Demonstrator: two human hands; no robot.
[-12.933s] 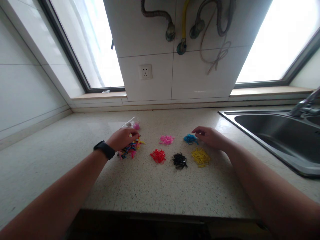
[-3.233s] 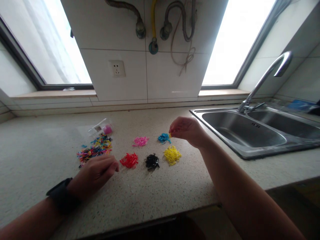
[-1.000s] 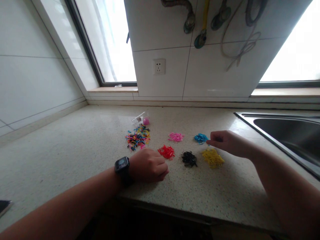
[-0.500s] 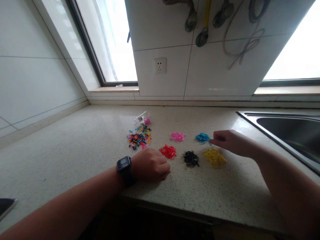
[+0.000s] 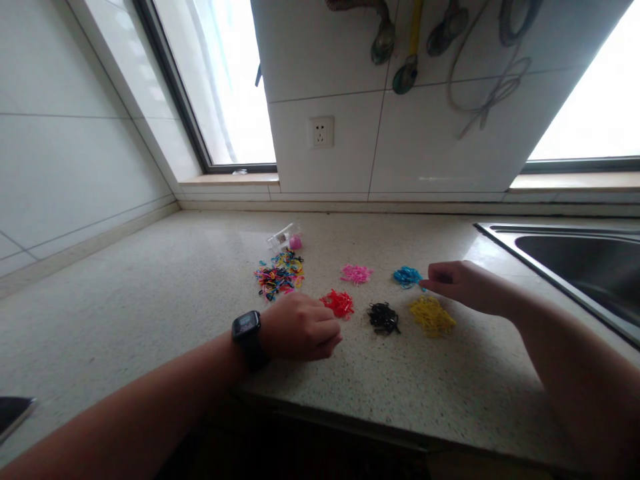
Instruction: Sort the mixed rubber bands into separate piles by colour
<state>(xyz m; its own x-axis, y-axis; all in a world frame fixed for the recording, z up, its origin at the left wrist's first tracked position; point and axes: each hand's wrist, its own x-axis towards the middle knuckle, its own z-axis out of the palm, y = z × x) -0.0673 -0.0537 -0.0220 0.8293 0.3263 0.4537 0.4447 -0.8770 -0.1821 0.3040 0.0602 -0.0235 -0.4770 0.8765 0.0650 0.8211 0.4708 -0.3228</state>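
My right hand [image 5: 457, 283] is closed in a pinch, its fingertips at the right edge of a pile of blue rubber bands [image 5: 407, 276]; a bit of blue shows at the tips. Wearing a black watch [image 5: 247, 325], my left hand [image 5: 303, 328] rests on the counter with its fingers curled in, and whatever they hold is hidden. Just beyond it are red rubber bands [image 5: 338, 303]. Black rubber bands [image 5: 383, 319], yellow rubber bands [image 5: 432, 316] and pink rubber bands [image 5: 356, 273] lie in separate piles. A mixed-colour heap of rubber bands [image 5: 280, 275] sits behind my left hand.
A clear plastic container [image 5: 285, 237] with something pink lies behind the mixed heap. The steel sink [image 5: 575, 267] is set into the speckled counter [image 5: 150, 300] at the right. A dark flat object [image 5: 15, 413] pokes in at the left edge. On the wall is a socket [image 5: 321, 132].
Hardly anything differs. Both hands stay in nearly the same places, and the piles look the same; the view has shifted very slightly.
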